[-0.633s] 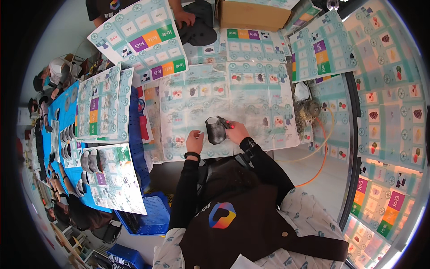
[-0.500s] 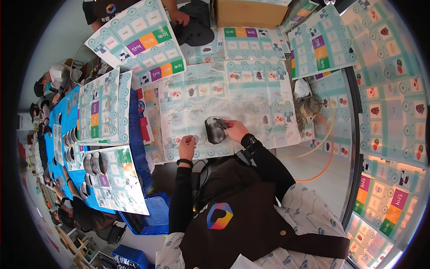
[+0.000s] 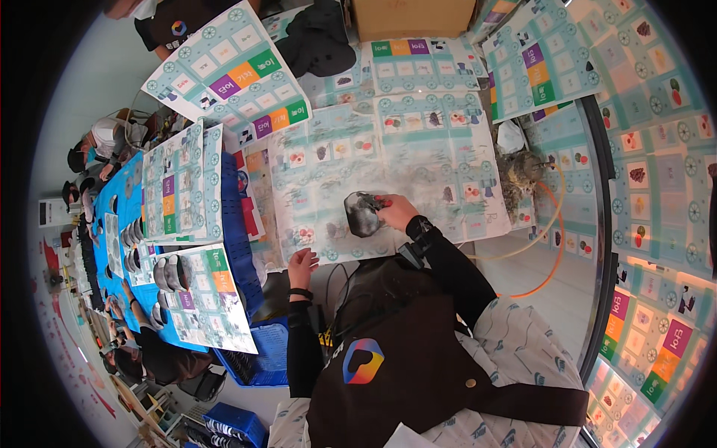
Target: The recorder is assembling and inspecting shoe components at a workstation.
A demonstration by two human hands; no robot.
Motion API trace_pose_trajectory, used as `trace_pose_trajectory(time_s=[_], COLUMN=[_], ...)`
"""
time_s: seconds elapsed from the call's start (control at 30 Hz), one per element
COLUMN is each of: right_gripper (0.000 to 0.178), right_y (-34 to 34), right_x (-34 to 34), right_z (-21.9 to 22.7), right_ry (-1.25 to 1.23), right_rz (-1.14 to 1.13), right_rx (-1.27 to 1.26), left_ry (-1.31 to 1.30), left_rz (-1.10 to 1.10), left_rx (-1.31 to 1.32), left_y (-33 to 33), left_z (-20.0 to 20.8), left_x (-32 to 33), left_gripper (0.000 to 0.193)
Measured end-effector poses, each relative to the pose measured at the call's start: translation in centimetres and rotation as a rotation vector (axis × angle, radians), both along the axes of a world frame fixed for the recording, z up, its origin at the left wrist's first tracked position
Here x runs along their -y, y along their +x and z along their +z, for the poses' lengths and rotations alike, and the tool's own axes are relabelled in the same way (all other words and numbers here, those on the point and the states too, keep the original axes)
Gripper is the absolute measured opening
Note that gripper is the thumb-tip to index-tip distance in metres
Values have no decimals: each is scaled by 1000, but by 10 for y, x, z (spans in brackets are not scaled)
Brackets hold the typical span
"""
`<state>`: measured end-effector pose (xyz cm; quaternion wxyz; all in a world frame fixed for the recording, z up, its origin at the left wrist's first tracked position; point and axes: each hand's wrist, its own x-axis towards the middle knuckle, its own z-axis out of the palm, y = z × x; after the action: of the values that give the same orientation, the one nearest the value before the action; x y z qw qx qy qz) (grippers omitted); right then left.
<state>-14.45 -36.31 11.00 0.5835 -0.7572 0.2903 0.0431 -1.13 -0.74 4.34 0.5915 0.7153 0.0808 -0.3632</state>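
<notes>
My right hand (image 3: 397, 213) grips a dark rounded object (image 3: 364, 215) with a smooth grey face and a black rim. Close to my fingers it has a small red part; its exact kind is unclear. It is held above the printed paper sheets (image 3: 328, 198) on the worktable, which are smudged with dark grey. Left of it, by the table's front edge, my left hand (image 3: 302, 264) is half curled with its fingers loosely apart, and nothing shows in them.
A yellow hose (image 3: 559, 213) and an orange hose (image 3: 553, 265) curve down on the right. Printed boards (image 3: 179, 183) with dark curved pieces (image 3: 172, 273) stand left, beside blue crates (image 3: 265, 351). A cardboard box (image 3: 411, 19) and dark cloth (image 3: 320, 41) lie at the back. Co-workers (image 3: 160, 358) are at left.
My left hand has moved down and left, and the small pale thing at its fingertips no longer shows. My right hand still holds the dark object. A co-worker's hand has left the dark cloth.
</notes>
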Motion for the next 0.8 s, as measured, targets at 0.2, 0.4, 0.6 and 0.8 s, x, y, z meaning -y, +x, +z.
trace_pose_trajectory(time_s=[0.2,0.4,0.6,0.8], right_gripper=[40,35,31,39], right_y=[-3,-6,-12,-13], right_x=[12,9,11,8], right_z=[8,5,-3,13], right_ry=[134,171,5,59], right_rz=[274,-12,289,288], right_rx=[-220,-62,-202,-187], left_ry=[12,-1,19,25], left_rz=[7,-16,-9,-60], left_rx=[-35,-33,-45,-37], left_y=[-12,-17,-20,-16], left_z=[19,23,28,22], left_x=[12,19,34,42], left_gripper=[29,28,26,27])
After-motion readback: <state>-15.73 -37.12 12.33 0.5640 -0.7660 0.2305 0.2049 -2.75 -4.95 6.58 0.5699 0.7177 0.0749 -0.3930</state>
